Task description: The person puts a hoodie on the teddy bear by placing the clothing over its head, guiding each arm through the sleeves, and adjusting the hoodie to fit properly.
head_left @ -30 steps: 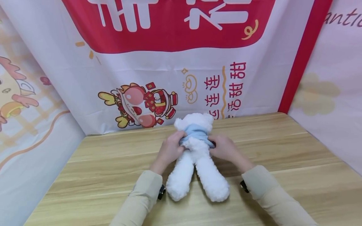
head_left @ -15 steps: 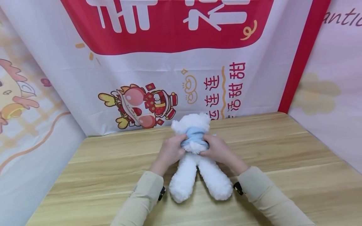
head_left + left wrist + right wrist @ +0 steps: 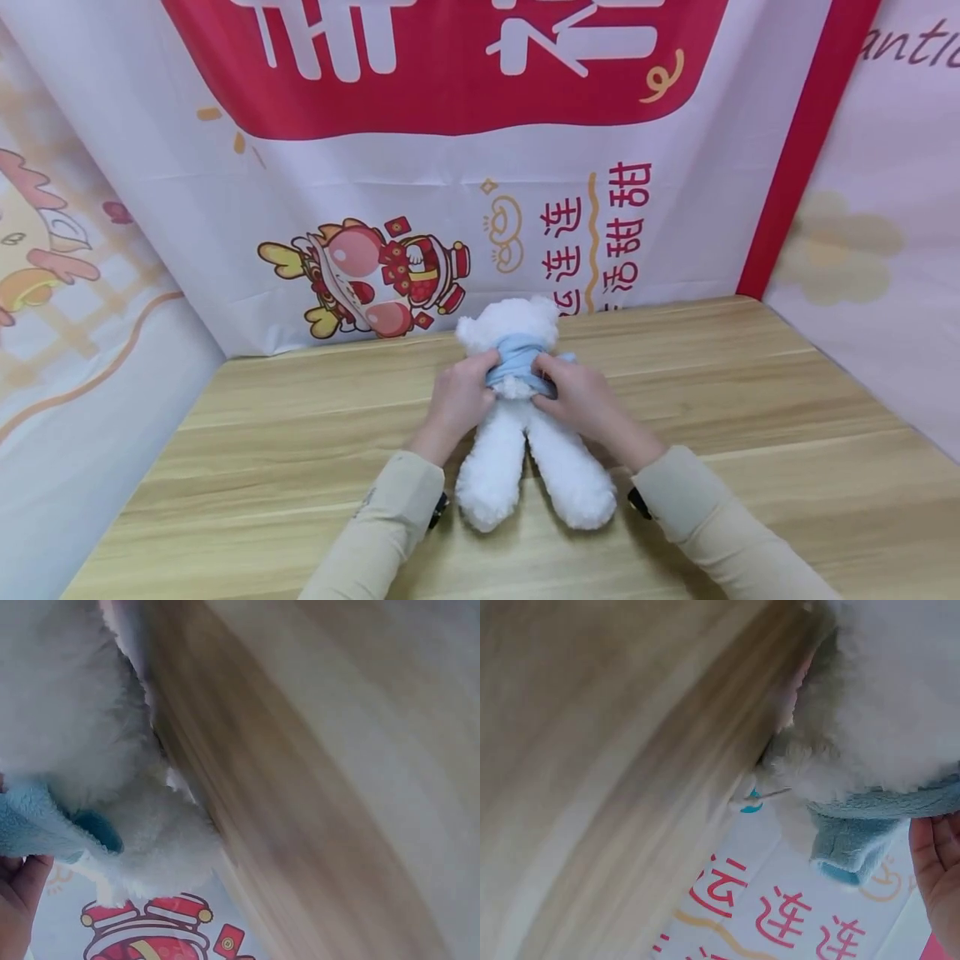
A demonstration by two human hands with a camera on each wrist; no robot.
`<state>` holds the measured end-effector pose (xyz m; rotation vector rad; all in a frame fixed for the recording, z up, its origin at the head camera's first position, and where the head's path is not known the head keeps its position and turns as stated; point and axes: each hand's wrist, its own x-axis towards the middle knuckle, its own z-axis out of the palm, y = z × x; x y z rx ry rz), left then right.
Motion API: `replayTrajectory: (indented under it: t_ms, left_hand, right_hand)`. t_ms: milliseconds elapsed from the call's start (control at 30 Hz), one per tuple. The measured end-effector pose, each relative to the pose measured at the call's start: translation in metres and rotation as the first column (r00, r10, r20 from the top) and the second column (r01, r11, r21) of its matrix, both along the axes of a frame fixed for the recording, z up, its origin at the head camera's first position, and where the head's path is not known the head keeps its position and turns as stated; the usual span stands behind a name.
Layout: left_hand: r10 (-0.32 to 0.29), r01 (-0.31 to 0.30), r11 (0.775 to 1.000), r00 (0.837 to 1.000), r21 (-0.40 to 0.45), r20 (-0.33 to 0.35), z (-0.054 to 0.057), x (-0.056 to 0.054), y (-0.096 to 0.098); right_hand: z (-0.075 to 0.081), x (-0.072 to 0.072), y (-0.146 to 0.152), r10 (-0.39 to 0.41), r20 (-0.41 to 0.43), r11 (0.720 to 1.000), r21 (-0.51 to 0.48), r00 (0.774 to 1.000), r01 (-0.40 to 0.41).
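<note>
A white plush bear (image 3: 562, 467) lies on the wooden table with its head away from me and its legs spread towards me. Around its body is a light blue garment (image 3: 517, 350), its hem bunched above the fluffy rump. My left hand (image 3: 462, 396) pinches the hem on the left side. On the right side, my right hand (image 3: 581, 396) pinches the same garment. Close up, the left wrist view has the blue cloth (image 3: 34, 825) between thumb and fingers. An empty short sleeve (image 3: 847, 851) hangs from the garment in the right wrist view.
The wooden table (image 3: 300, 467) meets a printed cloth backdrop (image 3: 420, 179) just beyond the bear's head. More printed cloth (image 3: 862, 250) stands along the right side, and another sheet (image 3: 97, 367) along the left. A small white and teal piece (image 3: 750, 802) shows beside the bear.
My right hand has moved left from the bear's side onto the garment's back. The hem has shifted down over the rump. The bear's legs have swung slightly right.
</note>
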<state>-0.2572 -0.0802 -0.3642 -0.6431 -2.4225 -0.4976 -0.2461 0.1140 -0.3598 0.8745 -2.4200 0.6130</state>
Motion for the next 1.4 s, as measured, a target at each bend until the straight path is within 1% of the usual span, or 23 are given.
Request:
replayTrajectory:
  t_ms: [67,100,133,167,233,300,367,400,433,467,500,567,633,700,800,900,967,1000,1100,1167,1300,1333,1400]
  left_hand:
    - [0.003,-0.003,1.000,0.999,0.004,0.052,0.003,0.000,-0.002]
    - [-0.003,0.003,1.000,0.995,0.004,0.096,0.005,0.000,-0.003]
    - [-0.013,0.012,1.000,0.989,0.005,0.145,0.008,0.000,-0.004]
    - [-0.030,0.029,1.000,0.978,0.008,0.206,0.011,0.000,-0.006]
    - [-0.060,0.059,0.998,0.940,0.013,0.336,0.016,0.001,-0.008]
    - [-0.085,0.076,0.996,0.888,0.039,0.452,0.022,0.003,-0.009]
    - [-0.094,0.068,0.995,0.846,0.068,0.525,0.026,0.005,-0.009]
    - [-0.091,0.058,0.995,0.834,0.078,0.543,0.027,0.005,-0.009]
    - [-0.090,0.048,0.995,0.830,0.091,0.550,0.027,0.005,-0.008]
    - [-0.088,0.039,0.994,0.835,0.101,0.543,0.026,0.004,-0.007]
    - [-0.081,0.029,0.994,0.846,0.106,0.527,0.024,0.003,-0.006]
    - [-0.060,0.016,0.995,0.877,0.094,0.476,0.019,0.001,-0.003]
    - [-0.014,-0.013,0.998,0.914,0.062,0.406,0.014,-0.001,0.001]
    - [0.034,-0.052,0.998,0.941,0.044,0.337,0.010,-0.001,0.005]
    - [0.099,-0.112,0.993,0.967,0.044,0.234,0.006,-0.001,0.010]
    - [0.126,-0.137,0.988,0.980,0.068,0.152,0.005,0.000,0.014]
    - [0.135,-0.143,0.987,0.984,0.067,0.117,0.006,-0.001,0.015]
    - [0.136,-0.143,0.988,0.984,0.062,0.114,0.007,-0.002,0.014]
    - [0.110,-0.118,0.992,0.980,0.039,0.164,0.012,-0.002,0.013]
    - [0.075,-0.085,0.996,0.967,0.028,0.243,0.016,-0.001,0.012]
    - [0.004,-0.006,1.000,0.922,0.006,0.387,0.022,0.000,0.009]
    - [-0.008,0.007,1.000,0.913,0.005,0.408,0.022,0.001,0.008]
    - [-0.014,0.018,1.000,0.906,-0.005,0.423,0.023,0.002,0.007]
  right_hand:
    - [0.004,0.000,0.003,0.021,0.082,1.000,-0.021,0.996,-0.019]
    - [0.006,0.000,0.004,0.034,0.132,0.999,-0.041,0.991,-0.029]
    - [0.008,0.000,0.006,0.044,0.181,0.997,-0.063,0.982,-0.033]
    - [0.009,0.000,0.007,0.054,0.226,0.996,-0.086,0.973,-0.035]
    - [0.011,-0.001,0.010,0.063,0.308,0.992,-0.124,0.949,-0.026]
    - [0.013,-0.001,0.012,0.057,0.352,0.990,-0.139,0.934,-0.008]
    - [0.013,-0.001,0.013,0.052,0.370,0.989,-0.149,0.928,0.004]
    - [0.013,-0.001,0.013,0.050,0.371,0.988,-0.151,0.927,0.007]
    - [0.012,-0.001,0.014,0.053,0.369,0.987,-0.159,0.928,0.006]
    - [0.012,-0.001,0.014,0.057,0.365,0.986,-0.164,0.929,0.004]
    - [0.011,-0.001,0.014,0.062,0.354,0.985,-0.171,0.933,0.000]
    - [0.009,-0.001,0.014,0.075,0.339,0.982,-0.187,0.938,-0.011]
    - [0.006,0.000,0.015,0.087,0.320,0.980,-0.200,0.943,-0.022]
    - [0.005,0.000,0.015,0.092,0.314,0.979,-0.202,0.945,-0.028]
    - [0.006,0.001,0.016,0.116,0.336,0.978,-0.204,0.935,-0.048]
    - [0.010,0.002,0.018,0.143,0.372,0.975,-0.211,0.917,-0.067]
    - [0.011,0.001,0.017,0.160,0.365,0.975,-0.204,0.917,-0.089]
    - [0.011,0.001,0.016,0.160,0.352,0.976,-0.195,0.922,-0.095]
    - [0.011,-0.002,0.012,0.129,0.292,0.982,-0.171,0.948,-0.081]
    - [0.011,-0.003,0.009,0.096,0.263,0.983,-0.177,0.960,-0.049]
    - [0.011,-0.006,0.005,0.039,0.207,0.981,-0.196,0.978,0.002]
    - [0.012,-0.006,0.005,0.035,0.189,0.982,-0.191,0.981,0.002]
    - [0.012,-0.006,0.004,0.039,0.161,0.984,-0.175,0.986,-0.010]
